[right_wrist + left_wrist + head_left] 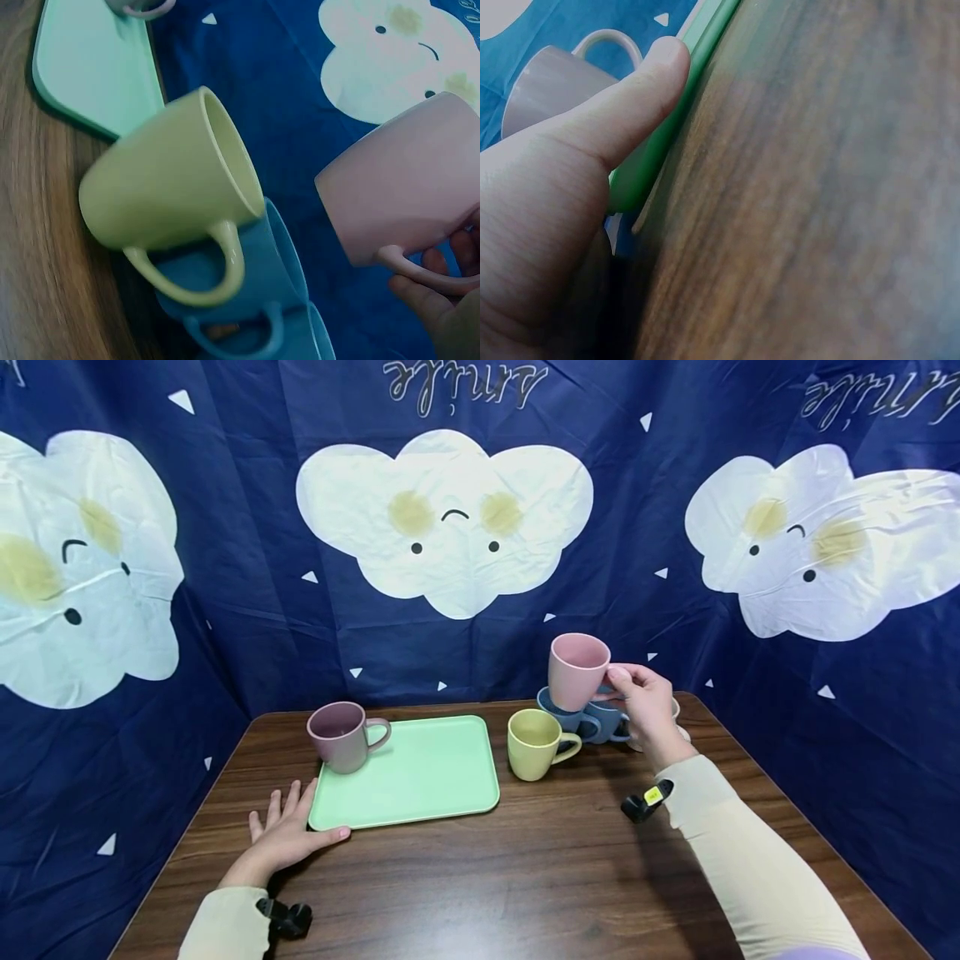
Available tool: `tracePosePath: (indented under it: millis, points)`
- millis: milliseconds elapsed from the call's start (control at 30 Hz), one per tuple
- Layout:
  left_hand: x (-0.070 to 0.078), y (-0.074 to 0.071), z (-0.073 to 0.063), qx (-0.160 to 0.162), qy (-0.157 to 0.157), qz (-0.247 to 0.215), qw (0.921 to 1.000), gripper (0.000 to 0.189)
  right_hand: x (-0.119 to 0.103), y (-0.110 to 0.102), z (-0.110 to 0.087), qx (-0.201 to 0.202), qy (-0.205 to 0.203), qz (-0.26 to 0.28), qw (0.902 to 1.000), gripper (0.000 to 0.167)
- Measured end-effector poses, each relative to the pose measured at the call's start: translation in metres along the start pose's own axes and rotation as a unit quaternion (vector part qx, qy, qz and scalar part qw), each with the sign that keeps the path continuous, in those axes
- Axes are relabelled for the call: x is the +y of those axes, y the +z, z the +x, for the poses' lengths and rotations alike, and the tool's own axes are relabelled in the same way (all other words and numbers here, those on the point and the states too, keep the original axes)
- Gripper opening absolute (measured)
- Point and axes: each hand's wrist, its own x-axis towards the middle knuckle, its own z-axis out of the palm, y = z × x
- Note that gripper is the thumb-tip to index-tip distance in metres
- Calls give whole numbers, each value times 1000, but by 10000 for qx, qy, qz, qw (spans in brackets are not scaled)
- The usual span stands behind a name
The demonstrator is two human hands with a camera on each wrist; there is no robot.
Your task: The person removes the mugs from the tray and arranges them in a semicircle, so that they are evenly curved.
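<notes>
A pink mug [579, 672] hangs in the air at the right, above two blue mugs. My right hand [647, 706] grips it by the handle, as the right wrist view also shows with the pink mug [405, 172]. At the left, my left hand [288, 831] lies with spread fingers at the near left corner of a green tray [420, 777]; its thumb [649, 97] rests along the tray's edge. A mauve mug [343, 742] stands upright on the tray's far left corner. Just right of the tray stands a yellow mug [534, 747].
Behind the yellow mug are the blue mugs [225, 274], partly hidden by the pink mug and my right hand. A whitish mug [677, 708] shows behind that hand. The brown wooden table [480, 885] meets a dark blue cloth [247, 643] at its back and sides.
</notes>
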Motion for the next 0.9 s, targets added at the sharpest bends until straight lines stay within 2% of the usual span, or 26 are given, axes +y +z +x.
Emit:
tracePosePath:
  millis: [400,733,900]
  points:
    - [-2,1,0,75,12,-131,9999,128,-12,-35,1,411,-38,-11,9991,11]
    - [-2,1,1,64,18,-56,10000,129,-22,-62,2,746,-33,343,9966,13]
    - [0,0,0,35,-13,6,10000,127,-25,-79,0,922,-42,696,9933,11]
